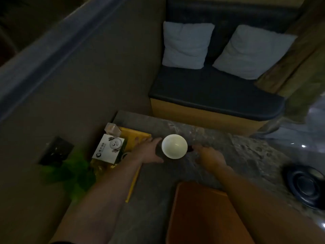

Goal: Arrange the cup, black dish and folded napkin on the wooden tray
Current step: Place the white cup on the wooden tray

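A white cup (174, 146) stands on a black dish (190, 148), of which only dark edges show on either side of the cup. They sit on the grey stone table (219, 138). My left hand (149, 150) brackets the dish's left edge, fingers behind and thumb in front. From the right, the curled fingertips of my right hand (209, 157) meet the dish's other edge. The wooden tray (202, 217) lies bare at the near edge, under my right forearm. I see no folded napkin.
A white printed box (109, 148), a small clear container (112, 129) and a yellow board (135, 138) crowd the table's left end, with a green plant (70, 171) beside them. A round black object (306, 185) sits far right. A dark bench (211, 92) with two pillows stands behind.
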A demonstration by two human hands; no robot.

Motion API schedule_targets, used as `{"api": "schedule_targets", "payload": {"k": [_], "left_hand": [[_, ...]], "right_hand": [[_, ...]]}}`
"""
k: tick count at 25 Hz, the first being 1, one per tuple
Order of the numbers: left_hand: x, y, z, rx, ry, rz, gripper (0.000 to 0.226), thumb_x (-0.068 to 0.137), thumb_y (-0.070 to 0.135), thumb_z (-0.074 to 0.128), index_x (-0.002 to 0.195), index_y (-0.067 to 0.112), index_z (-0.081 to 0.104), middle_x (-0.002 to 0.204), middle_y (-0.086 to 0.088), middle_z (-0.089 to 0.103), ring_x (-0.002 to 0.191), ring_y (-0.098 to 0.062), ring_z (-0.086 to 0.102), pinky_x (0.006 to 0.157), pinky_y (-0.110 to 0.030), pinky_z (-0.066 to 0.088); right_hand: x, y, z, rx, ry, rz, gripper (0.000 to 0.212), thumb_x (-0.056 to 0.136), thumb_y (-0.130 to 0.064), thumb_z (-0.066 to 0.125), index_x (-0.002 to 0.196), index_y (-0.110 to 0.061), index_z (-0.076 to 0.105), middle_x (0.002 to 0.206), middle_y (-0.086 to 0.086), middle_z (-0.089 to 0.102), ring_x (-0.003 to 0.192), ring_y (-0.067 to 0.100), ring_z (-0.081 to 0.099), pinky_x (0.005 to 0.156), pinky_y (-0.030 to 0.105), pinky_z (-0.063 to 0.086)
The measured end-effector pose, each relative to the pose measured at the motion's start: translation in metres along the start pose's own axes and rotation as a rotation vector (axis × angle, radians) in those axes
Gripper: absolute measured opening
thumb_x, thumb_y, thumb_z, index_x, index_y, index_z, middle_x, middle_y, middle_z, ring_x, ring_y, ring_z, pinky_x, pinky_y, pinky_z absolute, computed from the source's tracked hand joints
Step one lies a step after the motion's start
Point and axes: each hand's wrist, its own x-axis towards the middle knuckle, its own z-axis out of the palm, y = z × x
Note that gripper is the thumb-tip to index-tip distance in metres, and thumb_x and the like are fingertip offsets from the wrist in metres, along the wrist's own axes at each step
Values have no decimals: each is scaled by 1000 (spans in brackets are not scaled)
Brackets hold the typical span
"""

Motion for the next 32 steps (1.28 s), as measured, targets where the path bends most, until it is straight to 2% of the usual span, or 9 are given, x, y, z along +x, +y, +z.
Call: {"api": "schedule_targets", "payload": {"k": [2, 5, 10, 15, 17, 22, 26, 29, 32], "left_hand": [[6, 5, 2, -68, 14, 17, 112, 61, 64, 75, 150, 39, 11, 159, -4, 28, 147, -30, 17, 116, -63, 2], [10, 15, 9, -145, 61, 42, 114, 60, 58, 80, 149, 40, 11, 157, -1, 31, 147, -28, 18, 116, -63, 1], [16, 25, 17, -335, 86, 52, 115, 59, 50, 86, 148, 38, 14, 154, -2, 35, 143, -29, 29, 117, -53, 19], [21, 36, 29, -319, 63, -41, 128, 56, 44, 88, 150, 35, 3, 157, -5, 26, 145, -34, 19, 114, -64, 17], [20, 38, 34, -364, 89, -69, 124, 56, 39, 89, 150, 34, 8, 155, -5, 30, 144, -33, 24, 114, -62, 23], [5, 42, 43, -501, 169, -39, 97, 58, 31, 89, 138, 36, 34, 145, 1, 47, 136, -25, 41, 109, -57, 38], [-15, 45, 47, -552, 208, 39, 97, 57, 31, 90, 135, 41, 35, 143, 3, 49, 134, -22, 44, 107, -58, 40], [-33, 50, 46, -579, 174, 75, 92, 61, 35, 88, 134, 50, 33, 143, 9, 48, 136, -19, 41, 108, -61, 37], [-51, 57, 53, -592, 130, 114, 87, 62, 39, 85, 130, 57, 34, 141, 13, 50, 135, -18, 42, 108, -61, 37]], "right_hand": [[14, -1, 1, 47, 9, 14, 45, 90, -26, 60, 132, -30, 44, 120, 8, 63, 103, 30, 62, 78, 42, 51], [29, -2, 3, 85, -19, 47, 30, 94, -23, 52, 123, -31, 53, 110, 7, 66, 96, 28, 64, 79, 44, 55], [36, 5, 9, 205, 23, 47, 19, 96, -26, 53, 111, -28, 64, 106, 5, 69, 95, 27, 64, 76, 41, 55], [30, 8, 17, 290, -6, 63, 16, 94, -21, 57, 106, -25, 67, 103, 6, 70, 94, 24, 64, 82, 45, 55], [23, 8, 24, 321, -26, 75, 16, 92, -22, 60, 105, -25, 68, 102, 4, 70, 94, 22, 64, 84, 45, 55], [-2, 3, 39, 366, 3, 85, 18, 89, -21, 65, 106, -25, 68, 101, 4, 70, 93, 20, 64, 83, 42, 55], [-29, 1, 41, 378, 52, 86, 19, 87, -19, 67, 104, -26, 68, 98, -1, 69, 87, 14, 63, 78, 36, 55], [-59, 1, 45, 469, 97, 86, 15, 85, -22, 70, 98, -28, 70, 92, -6, 70, 78, 7, 62, 67, 26, 51], [-96, 0, 59, 555, 142, 111, 12, 82, -27, 73, 94, -30, 70, 91, -10, 70, 77, 0, 61, 67, 22, 51]]}}
